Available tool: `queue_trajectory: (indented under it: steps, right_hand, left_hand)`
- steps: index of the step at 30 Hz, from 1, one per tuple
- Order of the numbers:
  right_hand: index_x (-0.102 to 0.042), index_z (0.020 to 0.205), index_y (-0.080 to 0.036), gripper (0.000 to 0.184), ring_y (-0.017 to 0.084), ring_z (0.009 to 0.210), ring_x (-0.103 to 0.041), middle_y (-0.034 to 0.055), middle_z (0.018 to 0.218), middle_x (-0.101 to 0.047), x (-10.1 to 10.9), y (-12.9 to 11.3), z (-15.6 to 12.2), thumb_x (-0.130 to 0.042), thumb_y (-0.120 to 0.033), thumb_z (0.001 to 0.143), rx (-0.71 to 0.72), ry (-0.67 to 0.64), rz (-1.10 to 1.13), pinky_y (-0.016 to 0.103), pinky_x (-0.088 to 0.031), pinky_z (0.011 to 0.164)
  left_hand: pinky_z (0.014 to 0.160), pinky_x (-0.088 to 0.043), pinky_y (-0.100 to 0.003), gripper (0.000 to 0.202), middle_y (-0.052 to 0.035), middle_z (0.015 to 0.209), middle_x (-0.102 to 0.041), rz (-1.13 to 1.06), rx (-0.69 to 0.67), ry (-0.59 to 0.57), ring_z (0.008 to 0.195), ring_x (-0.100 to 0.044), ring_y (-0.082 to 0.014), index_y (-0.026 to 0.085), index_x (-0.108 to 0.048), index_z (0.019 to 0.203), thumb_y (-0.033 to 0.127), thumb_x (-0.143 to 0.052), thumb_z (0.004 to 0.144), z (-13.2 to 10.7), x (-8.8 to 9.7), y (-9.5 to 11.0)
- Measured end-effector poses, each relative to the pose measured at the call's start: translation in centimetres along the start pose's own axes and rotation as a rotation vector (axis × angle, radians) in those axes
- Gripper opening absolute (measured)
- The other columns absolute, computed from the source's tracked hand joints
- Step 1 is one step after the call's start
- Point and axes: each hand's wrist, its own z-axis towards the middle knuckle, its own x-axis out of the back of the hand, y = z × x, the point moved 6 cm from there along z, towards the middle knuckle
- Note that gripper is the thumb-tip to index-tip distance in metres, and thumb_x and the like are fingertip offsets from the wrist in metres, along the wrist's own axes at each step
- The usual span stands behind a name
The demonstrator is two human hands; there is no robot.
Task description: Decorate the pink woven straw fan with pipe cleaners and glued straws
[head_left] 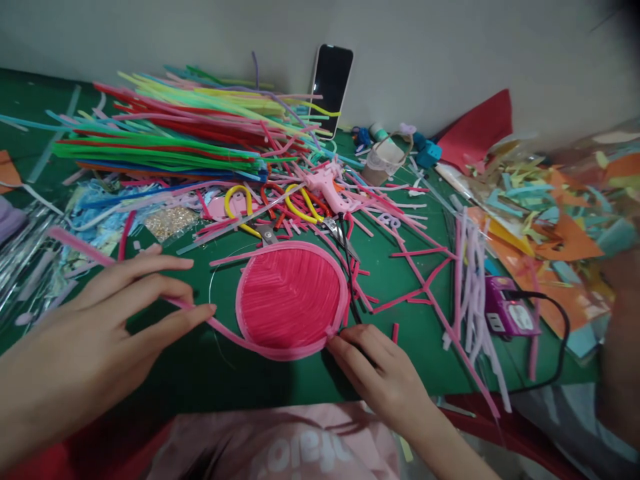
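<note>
A dark-pink leaf-like oval (295, 300), ribbed and edged with lighter pink pipe cleaner, is held just above the green table. My right hand (375, 367) pinches its lower right rim, where a short pink end sticks up. From the lower left rim a light-pink pipe cleaner (223, 328) runs to my left hand (135, 307), which pinches it between thumb and finger; its far end passes behind the fingers to the upper left. A thin clear thread curves beside the oval. Behind it lie yellow-handled scissors (305, 205) and a pink glue gun (327, 187).
Bundles of coloured pipe cleaners (165, 157) fill the back left. A phone (333, 83) leans on the wall. To the right are a purple power box (510, 310) with a black cable, pale pipe cleaners (473, 287) and paper scraps (565, 220). Another person's arm (620, 347) shows at the right edge.
</note>
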Motion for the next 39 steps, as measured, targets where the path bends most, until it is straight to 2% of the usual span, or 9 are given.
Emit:
queue_trajectory:
  steps: [5,8,14,19,22,27,31,39]
  right_hand:
    - [-0.07,0.104,-0.01,0.023,0.02,0.079,-0.06,0.0121,0.085,-0.066,0.5,-0.4,0.4,-0.049,-0.007,0.094,0.039,0.031,-0.054,0.03,-0.052,0.065]
    - [-0.07,0.103,-0.011,0.025,0.019,0.079,-0.06,0.0118,0.084,-0.066,0.8,-0.5,0.7,-0.047,-0.009,0.096,0.051,0.036,-0.059,0.029,-0.052,0.064]
    - [-0.07,0.103,-0.011,0.025,0.02,0.083,-0.06,0.0114,0.089,-0.068,0.9,-0.5,0.8,-0.046,-0.01,0.096,0.081,0.001,-0.081,0.03,-0.053,0.069]
    - [-0.07,0.103,-0.015,0.021,0.019,0.085,-0.061,0.0095,0.092,-0.069,0.8,-0.7,0.9,-0.051,-0.011,0.095,0.082,0.064,-0.078,0.03,-0.053,0.073]
    - [-0.071,0.099,-0.017,0.02,0.018,0.084,-0.061,0.0089,0.092,-0.069,0.6,-1.2,1.3,-0.052,-0.013,0.096,0.094,0.058,-0.039,0.03,-0.052,0.073]
    - [-0.072,0.1,-0.016,0.023,0.018,0.082,-0.059,0.0091,0.09,-0.068,0.2,-1.1,1.8,-0.049,-0.017,0.098,0.053,0.015,0.054,0.029,-0.05,0.07]
    - [-0.071,0.102,-0.016,0.022,0.017,0.082,-0.056,0.0097,0.092,-0.066,-0.1,-0.8,1.8,-0.05,-0.012,0.096,0.042,0.0,0.089,0.029,-0.048,0.068]
    - [-0.067,0.105,-0.016,0.024,0.017,0.082,-0.055,0.0101,0.094,-0.061,-0.1,-0.6,2.1,-0.052,-0.004,0.091,-0.014,-0.044,0.226,0.028,-0.049,0.068]
  left_hand:
    - [0.102,-0.04,-0.039,0.046,-0.0023,0.104,-0.058,0.041,-0.213,0.001,0.13,-0.043,-0.0276,0.029,-0.066,0.113,0.004,-0.04,0.086,1.2,0.0,0.1]
    - [0.101,-0.04,-0.039,0.044,-0.0018,0.104,-0.058,0.052,-0.262,0.023,0.13,-0.043,-0.0278,0.029,-0.066,0.114,0.004,-0.043,0.085,1.4,0.1,0.0]
    - [0.102,-0.04,-0.039,0.046,-0.0018,0.107,-0.057,0.017,-0.292,-0.009,0.133,-0.04,-0.0254,0.028,-0.066,0.11,0.001,-0.041,0.084,2.0,0.2,0.6]
    - [0.102,-0.041,-0.042,0.05,-0.0043,0.105,-0.056,-0.026,-0.313,-0.031,0.133,-0.038,-0.0262,0.025,-0.066,0.106,-0.006,-0.038,0.079,2.6,0.5,1.1]
    - [0.099,-0.044,-0.044,0.048,-0.0058,0.104,-0.057,-0.048,-0.324,-0.072,0.13,-0.04,-0.0279,0.023,-0.065,0.105,-0.007,-0.038,0.079,3.2,0.7,1.3]
    - [0.092,-0.048,-0.047,0.041,-0.0072,0.097,-0.057,-0.093,-0.334,-0.015,0.121,-0.046,-0.0288,0.019,-0.065,0.1,-0.006,-0.038,0.083,5.0,1.4,1.6]
    - [0.095,-0.047,-0.048,0.043,-0.0055,0.098,-0.056,-0.122,-0.315,-0.049,0.12,-0.045,-0.0266,0.022,-0.065,0.105,-0.007,-0.041,0.082,5.5,0.8,1.3]
    - [0.1,-0.044,-0.043,0.042,-0.0032,0.099,-0.057,-0.247,-0.262,-0.067,0.122,-0.045,-0.0235,0.027,-0.067,0.1,-0.003,-0.044,0.082,4.8,-0.3,0.5]
